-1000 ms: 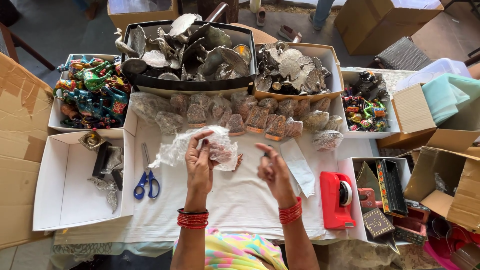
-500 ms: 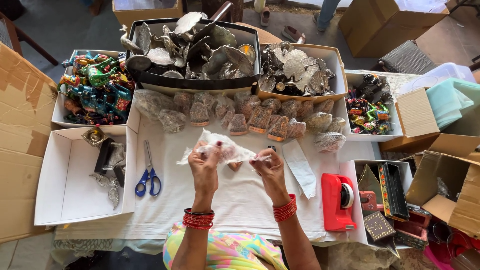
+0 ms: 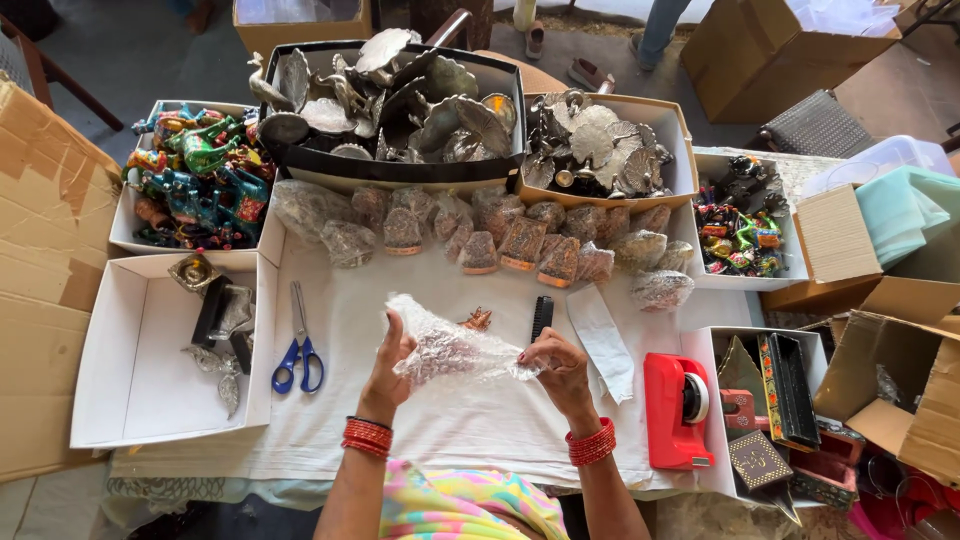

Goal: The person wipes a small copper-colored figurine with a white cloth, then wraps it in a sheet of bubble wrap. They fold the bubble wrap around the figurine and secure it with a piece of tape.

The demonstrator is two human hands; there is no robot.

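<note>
Both hands were raised just above the cloth-covered worktop [image 3: 400, 430], stretching a piece of clear bubble wrap [image 3: 450, 350] between them. Left hand [image 3: 388, 362] had fingers and thumb pinched on the wrap's left edge; right hand [image 3: 558, 368] was closed on its right corner. The sheet hung crumpled and slack in the middle. A small brown metal figure [image 3: 478, 320] lay on the cloth just behind the wrap, partly hidden by it. Black comb-like piece [image 3: 541, 316] and a white paper strip [image 3: 606, 338] sat close to the right hand, blue-handled scissors [image 3: 298, 352] to the left, red tape dispenser [image 3: 676, 408] to the right. Risks, as judged: the thin film could slip from the left pinch, since only the edge was held; the sagging middle could snag on the figure's points and tear or drag it along the cloth. The row of already wrapped pieces [image 3: 520, 240] stood near enough behind to be knocked by a wide sweep of the sheet.
</note>
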